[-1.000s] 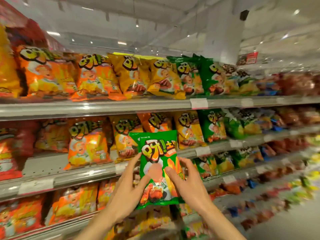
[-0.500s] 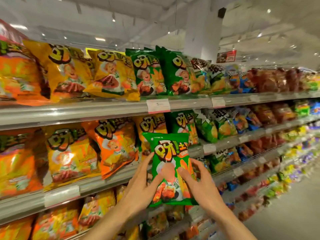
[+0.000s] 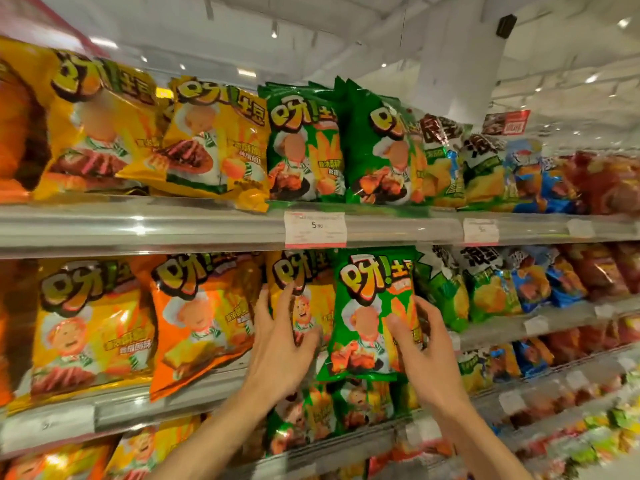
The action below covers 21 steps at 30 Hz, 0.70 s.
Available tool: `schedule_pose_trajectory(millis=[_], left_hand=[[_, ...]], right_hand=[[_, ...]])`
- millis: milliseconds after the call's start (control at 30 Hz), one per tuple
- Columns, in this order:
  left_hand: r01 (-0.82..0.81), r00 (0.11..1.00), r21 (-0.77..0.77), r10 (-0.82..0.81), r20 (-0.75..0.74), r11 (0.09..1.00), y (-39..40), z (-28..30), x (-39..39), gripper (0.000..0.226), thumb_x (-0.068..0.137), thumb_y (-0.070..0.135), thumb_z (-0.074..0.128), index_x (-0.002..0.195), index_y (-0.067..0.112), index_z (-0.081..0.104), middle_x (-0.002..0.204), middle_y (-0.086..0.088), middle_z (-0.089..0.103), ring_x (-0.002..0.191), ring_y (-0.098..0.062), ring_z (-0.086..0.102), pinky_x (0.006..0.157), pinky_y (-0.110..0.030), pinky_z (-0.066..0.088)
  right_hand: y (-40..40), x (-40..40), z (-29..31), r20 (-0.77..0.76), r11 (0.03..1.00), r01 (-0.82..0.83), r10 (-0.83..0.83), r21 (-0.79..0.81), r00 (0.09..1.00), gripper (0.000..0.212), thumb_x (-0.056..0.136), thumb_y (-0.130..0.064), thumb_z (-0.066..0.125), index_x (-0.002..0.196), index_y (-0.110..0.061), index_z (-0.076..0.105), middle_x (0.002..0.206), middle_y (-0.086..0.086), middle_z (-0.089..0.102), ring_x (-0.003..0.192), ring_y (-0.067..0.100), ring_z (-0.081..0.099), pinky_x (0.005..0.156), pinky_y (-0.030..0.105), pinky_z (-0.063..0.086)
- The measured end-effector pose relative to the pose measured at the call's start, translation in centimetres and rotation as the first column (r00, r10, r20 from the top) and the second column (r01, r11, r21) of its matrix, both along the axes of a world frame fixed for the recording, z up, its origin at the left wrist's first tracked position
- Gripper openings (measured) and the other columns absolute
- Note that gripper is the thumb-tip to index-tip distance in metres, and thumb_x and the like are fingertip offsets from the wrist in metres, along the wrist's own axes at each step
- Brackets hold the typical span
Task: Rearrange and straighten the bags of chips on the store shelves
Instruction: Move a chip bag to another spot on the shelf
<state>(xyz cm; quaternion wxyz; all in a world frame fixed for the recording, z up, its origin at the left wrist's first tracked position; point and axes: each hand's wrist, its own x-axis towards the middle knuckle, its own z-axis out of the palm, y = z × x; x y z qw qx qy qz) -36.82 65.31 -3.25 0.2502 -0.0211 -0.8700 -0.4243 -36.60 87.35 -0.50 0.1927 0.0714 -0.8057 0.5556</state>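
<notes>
Fingers [image 3: 403, 327] of the right hand [image 3: 429, 355] pinched the light, crinkly green bag [image 3: 374, 306]; left hand [image 3: 280, 337] apparently lay flat on the yellow bag [image 3: 304, 299] beside it.

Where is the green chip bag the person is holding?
The green chip bag is at the middle shelf, centre of the head view, under the price tag, gripped by the right hand, with a yellow bag on its left.

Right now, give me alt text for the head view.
The right hand grips a green chip bag at the middle shelf while the left hand presses a yellow chip bag beside it; orange, yellow and green bags fill the shelves.
</notes>
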Motion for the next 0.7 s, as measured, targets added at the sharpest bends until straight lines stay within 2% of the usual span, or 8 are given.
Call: schedule_pose_trajectory(millis=[100, 200, 300, 400, 467, 533, 633, 700], left_hand=[[-0.065, 0.995, -0.016, 0.066, 0.081, 0.998, 0.4, -0.1, -2.1, 0.085, 0.091, 0.057, 0.058, 0.156, 0.041, 0.004, 0.165, -0.006, -0.012, 0.154, -0.031, 0.008, 0.118, -0.048, 0.03], [-0.118, 0.986, -0.058, 0.124, 0.114, 0.991, 0.5, -0.3, -3.2, 0.089, 0.088, 0.065, 0.058, 0.154, 0.043, 0.003, 0.165, -0.011, 0.004, 0.151, -0.034, 0.016, 0.111, -0.048, 0.037], [-0.174, 0.981, -0.031, 0.176, 0.08, 0.984, 1.3, -0.3, -3.7, 0.089, 0.083, 0.065, 0.064, 0.152, 0.042, 0.012, 0.157, -0.007, 0.022, 0.138, -0.033, 0.039, 0.104, -0.045, 0.043], [-0.208, 0.977, -0.034, 0.209, 0.031, 0.978, 2.4, 0.1, -3.6, 0.088, 0.082, 0.061, 0.068, 0.152, 0.035, 0.021, 0.151, -0.006, 0.028, 0.128, -0.03, 0.047, 0.1, -0.04, 0.045], [-0.239, 0.971, -0.011, 0.239, -0.011, 0.971, 2.9, 0.7, -3.3, 0.086, 0.082, 0.061, 0.069, 0.151, 0.038, 0.023, 0.146, -0.003, 0.031, 0.108, -0.024, 0.058, 0.088, -0.034, 0.046], [-0.278, 0.96, 0.022, 0.279, -0.03, 0.96, 3.0, 1.5, -3.0, 0.084, 0.081, 0.064, 0.068, 0.15, 0.04, 0.025, 0.14, -0.002, 0.034, 0.089, -0.016, 0.062, 0.085, -0.034, 0.048], [-0.295, 0.954, 0.021, 0.296, -0.043, 0.955, 2.8, 2.6, -2.2, 0.086, 0.079, 0.073, 0.063, 0.149, 0.039, 0.027, 0.141, -0.005, 0.035, 0.099, -0.017, 0.06, 0.092, -0.046, 0.053], [-0.303, 0.952, 0.008, 0.303, -0.046, 0.953, 2.9, 2.9, -1.2, 0.088, 0.079, 0.073, 0.064, 0.151, 0.041, 0.025, 0.144, -0.003, 0.033, 0.097, -0.013, 0.06, 0.093, -0.046, 0.053]], right_hand=[[1.6, -1.6, 0.3, 0.001, 1.0, -0.012, 0.012, 0.015, 1.0, 0.064, 0.09, -0.059, 0.055, 0.146, -0.037, 0.034, 0.147, -0.011, 0.042, 0.132, 0.008, 0.04, 0.103, 0.032, 0.036], [3.0, -2.9, 0.3, -0.007, 0.999, -0.03, 0.03, 0.014, 1.0, 0.064, 0.09, -0.058, 0.055, 0.146, -0.037, 0.033, 0.143, -0.014, 0.042, 0.128, 0.006, 0.04, 0.102, 0.029, 0.033], [4.5, -4.0, 0.3, -0.019, 0.997, -0.072, 0.073, 0.031, 0.997, 0.065, 0.091, -0.055, 0.055, 0.148, -0.034, 0.031, 0.139, -0.017, 0.039, 0.125, 0.002, 0.037, 0.101, 0.025, 0.03], [5.6, -4.9, 0.4, -0.021, 0.991, -0.122, 0.123, 0.049, 0.992, 0.066, 0.091, -0.056, 0.054, 0.149, -0.034, 0.029, 0.136, -0.019, 0.038, 0.123, 0.0, 0.038, 0.101, 0.024, 0.031], [6.3, -5.4, 0.2, -0.03, 0.986, -0.158, 0.16, 0.061, 0.987, 0.066, 0.091, -0.057, 0.053, 0.149, -0.034, 0.029, 0.138, -0.018, 0.04, 0.125, 0.002, 0.041, 0.103, 0.028, 0.037], [7.0, -6.2, 0.1, -0.033, 0.979, -0.194, 0.196, 0.063, 0.98, 0.067, 0.09, -0.059, 0.054, 0.148, -0.035, 0.03, 0.139, -0.015, 0.044, 0.125, 0.005, 0.046, 0.103, 0.032, 0.044], [7.6, -7.1, -0.1, -0.033, 0.968, -0.247, 0.248, 0.037, 0.968, 0.07, 0.086, -0.07, 0.054, 0.146, -0.041, 0.031, 0.137, -0.013, 0.05, 0.117, 0.01, 0.057, 0.09, 0.041, 0.057], [7.8, -7.6, -0.2, -0.045, 0.963, -0.265, 0.267, 0.042, 0.963, 0.074, 0.082, -0.077, 0.052, 0.145, -0.043, 0.03, 0.136, -0.014, 0.05, 0.117, 0.011, 0.058, 0.091, 0.046, 0.057]])
